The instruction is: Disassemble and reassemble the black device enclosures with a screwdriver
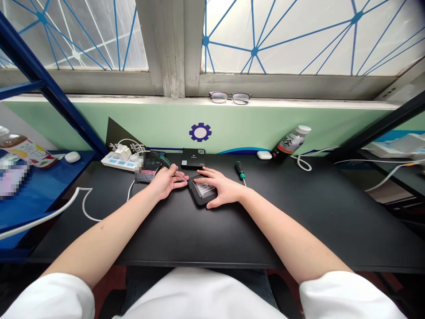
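Note:
My left hand (168,180) is closed around a green-handled screwdriver (166,162), whose thin shaft points right to the edge of a small black device (201,191) with a pale label on top. My right hand (222,188) lies over that device, fingers spread and the thumb against its near edge, holding it down on the black desk (299,221).
A second green-handled screwdriver (240,170) lies just right of my right hand. Behind are a black box (193,158), a white power strip (120,160) with cables, a white earbud case (264,155), a dark bottle (289,144) and glasses (229,97) on the sill. Blue shelving (40,186) stands left.

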`<state>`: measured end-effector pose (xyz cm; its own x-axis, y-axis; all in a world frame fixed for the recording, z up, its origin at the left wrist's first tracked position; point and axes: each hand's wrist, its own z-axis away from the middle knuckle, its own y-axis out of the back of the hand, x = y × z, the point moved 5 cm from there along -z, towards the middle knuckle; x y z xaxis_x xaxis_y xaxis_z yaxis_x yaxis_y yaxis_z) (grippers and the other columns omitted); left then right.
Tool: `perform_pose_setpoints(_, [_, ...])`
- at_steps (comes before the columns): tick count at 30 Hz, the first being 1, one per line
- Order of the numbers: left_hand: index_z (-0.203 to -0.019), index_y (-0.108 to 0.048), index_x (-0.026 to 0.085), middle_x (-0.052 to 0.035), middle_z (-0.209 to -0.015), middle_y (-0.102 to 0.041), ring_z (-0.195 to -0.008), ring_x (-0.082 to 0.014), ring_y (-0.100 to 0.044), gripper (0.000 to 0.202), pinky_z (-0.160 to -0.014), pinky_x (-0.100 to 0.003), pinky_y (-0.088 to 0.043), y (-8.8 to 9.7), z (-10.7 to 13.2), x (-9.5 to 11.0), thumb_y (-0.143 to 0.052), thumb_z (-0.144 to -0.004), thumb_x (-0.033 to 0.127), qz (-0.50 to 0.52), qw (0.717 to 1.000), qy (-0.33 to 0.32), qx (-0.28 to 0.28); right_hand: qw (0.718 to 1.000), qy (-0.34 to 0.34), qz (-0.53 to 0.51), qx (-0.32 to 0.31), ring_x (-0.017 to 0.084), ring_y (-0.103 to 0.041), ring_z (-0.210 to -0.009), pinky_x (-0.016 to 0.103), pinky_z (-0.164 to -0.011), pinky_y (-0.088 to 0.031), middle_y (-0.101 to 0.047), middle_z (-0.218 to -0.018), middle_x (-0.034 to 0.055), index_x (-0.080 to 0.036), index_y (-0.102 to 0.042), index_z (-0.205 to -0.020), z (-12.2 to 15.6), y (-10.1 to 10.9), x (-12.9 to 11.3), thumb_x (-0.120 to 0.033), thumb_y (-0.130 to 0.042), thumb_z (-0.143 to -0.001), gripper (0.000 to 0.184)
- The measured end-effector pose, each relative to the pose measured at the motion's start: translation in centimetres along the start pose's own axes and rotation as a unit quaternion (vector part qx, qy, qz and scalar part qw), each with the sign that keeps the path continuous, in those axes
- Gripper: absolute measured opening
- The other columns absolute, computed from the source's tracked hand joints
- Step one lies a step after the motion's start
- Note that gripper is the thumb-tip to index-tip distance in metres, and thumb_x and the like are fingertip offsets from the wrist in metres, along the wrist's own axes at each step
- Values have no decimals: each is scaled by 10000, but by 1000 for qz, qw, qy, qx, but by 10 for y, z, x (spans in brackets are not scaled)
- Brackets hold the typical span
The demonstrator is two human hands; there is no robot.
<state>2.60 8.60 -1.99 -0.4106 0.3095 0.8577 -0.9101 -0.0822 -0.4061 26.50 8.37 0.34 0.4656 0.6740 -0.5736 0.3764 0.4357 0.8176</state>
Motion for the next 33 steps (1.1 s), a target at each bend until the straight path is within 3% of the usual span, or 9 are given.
perform_pose_setpoints(4, [-986,-567,176,-85,-803,-748,-859,-278,-823,230,-877,-534,-678,-1,3,2,-637,-1083,372,-4,1000,22,-5,1000,4,5,3,470,-195,-1678,711,-1322,-227,-373,-1763,144,-336,-567,-1575,0,2,1,-669,-971,-613,1095])
perform_pose_setpoints(9, [-984,-589,153,-87,-807,-744,-875,-278,-820,219,-883,-541,-677,-1,4,4,-607,-1096,341,-3,999,48,-10,1000,25,18,1,464,-238,-1668,692,-1323,-253,-398,-1749,154,-326,-555,-1586,0,0,6,-725,-943,-620,1115])
perform_pose_setpoints(21, [-959,-625,141,-77,-824,-731,-873,-268,-804,230,-898,-556,-668,2,3,2,-604,-1096,325,-19,997,74,-24,999,49,8,18,464,-252,-1666,680,-1329,-265,-413,-1742,151,-323,-529,-1606,0,-2,10,-723,-958,-589,1174])
perform_pose_setpoints(27, [-924,-652,124,-110,-836,-746,-844,-257,-799,261,-874,-513,-680,3,3,1,-602,-1095,315,-27,995,87,-41,998,55,12,21,452,-281,-1659,673,-1323,-286,-427,-1735,148,-334,-529,-1604,0,-2,10,-701,-965,-597,1158])
perform_pose_setpoints(33, [-915,-641,128,-99,-819,-741,-819,-256,-800,262,-850,-518,-684,2,4,2,-587,-1101,304,-24,996,79,-26,999,45,11,13,456,-288,-1654,678,-1324,-278,-419,-1737,160,-310,-539,-1600,0,-1,7,-698,-965,-598,1156])
